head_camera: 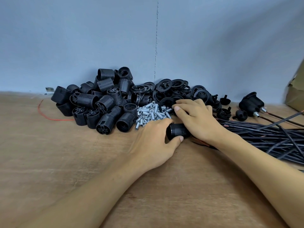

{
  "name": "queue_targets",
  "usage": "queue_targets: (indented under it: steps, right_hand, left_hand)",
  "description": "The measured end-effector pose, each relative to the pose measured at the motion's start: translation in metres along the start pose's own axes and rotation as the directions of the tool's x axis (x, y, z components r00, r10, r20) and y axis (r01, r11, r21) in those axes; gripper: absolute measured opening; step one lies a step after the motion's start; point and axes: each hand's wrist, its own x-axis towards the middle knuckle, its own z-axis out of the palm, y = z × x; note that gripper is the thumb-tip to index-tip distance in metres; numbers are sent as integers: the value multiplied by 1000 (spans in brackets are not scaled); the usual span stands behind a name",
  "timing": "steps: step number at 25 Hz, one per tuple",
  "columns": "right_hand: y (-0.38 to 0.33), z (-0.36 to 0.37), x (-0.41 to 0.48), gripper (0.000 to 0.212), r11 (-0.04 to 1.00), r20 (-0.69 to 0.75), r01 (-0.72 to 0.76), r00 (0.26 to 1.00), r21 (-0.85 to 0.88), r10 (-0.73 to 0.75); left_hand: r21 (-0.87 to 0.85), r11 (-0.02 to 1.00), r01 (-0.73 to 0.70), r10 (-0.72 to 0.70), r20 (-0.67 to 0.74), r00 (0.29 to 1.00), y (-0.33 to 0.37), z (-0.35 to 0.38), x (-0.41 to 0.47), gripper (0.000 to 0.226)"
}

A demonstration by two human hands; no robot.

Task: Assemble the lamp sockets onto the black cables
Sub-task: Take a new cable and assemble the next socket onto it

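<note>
Wooden counter (65,162) meets grey wall (82,38); left hand (153,143) grips a socket (178,131); I cannot tell if right hand (197,120) holds anything.

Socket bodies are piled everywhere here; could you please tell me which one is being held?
The ribbed socket lying on its side, gripped by the left hand beside the cables; the others sit loose in the pile.

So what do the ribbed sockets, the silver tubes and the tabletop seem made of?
Sockets: likely black plastic, matte, with moulded ribs. Silver tubes: metal, probably plated, given the bright sheen and threads. Tabletop: bare wood or plywood, showing grain.
</note>
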Motion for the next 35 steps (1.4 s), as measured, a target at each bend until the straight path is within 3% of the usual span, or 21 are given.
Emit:
queue_targets:
  steps: [8, 11, 14, 18, 22, 23, 25, 27, 29, 31, 35]
  right_hand:
    - [-3, 2, -5, 34, 992, -41, 88, 996, 86, -85]
    - [-4, 1, -6, 27, 973, -151, 152, 980, 171, -127]
    - [-4, -5, -8, 19, 946, -288, 131, 957, 296, -43]
    - [-6, -12, -13, 8, 724, -184, -2, 967, 690, 178]
    - [-12, -16, -14, 15, 532, -39, -28, 992, 847, 116]
    - [-13, -15, -15, 16, 533, -20, -34, 995, 846, 95]
    - [-16, -14, -17, 17, 641, 2, -36, 999, 767, 52]
    - [-15, -18, -17, 27, 828, 86, -46, 996, 559, -3]
    - [-14, -29, -14, 46, 965, 293, -58, 956, 257, -21]
    - [-11, -38, -11, 49, 999, 454, -22, 891, 44, 0]
    - [-8, -36, -10, 37, 999, 459, 41, 887, 31, -51]
  left_hand:
    - [17, 1000, 7, -7, 17, 1000, 0, -1, 1, 28]
    - [24, 1000, 9, -9, 17, 1000, -1, -3, 1, 30]
    - [9, 1000, 20, -20, 11, 1000, -4, -3, 2, 24]
    - [-199, 966, 162, -170, -22, 985, -7, -6, 1, 44]
    - [-442, 885, 146, -260, -209, 943, -5, -11, 2, 11]
    - [-474, 872, 125, -267, -245, 932, -4, -13, 1, 9]
    - [-506, 857, 97, -273, -287, 918, -5, -16, 0, 13]
    - [-534, 838, 112, -311, -300, 902, -8, -17, -1, 14]
    - [-563, 807, 179, -383, -268, 884, -12, -17, 2, 12]
    - [-582, 778, 238, -430, -217, 876, -14, -16, 3, 9]
    - [-600, 767, 227, -427, -214, 879, -13, -15, 4, 11]
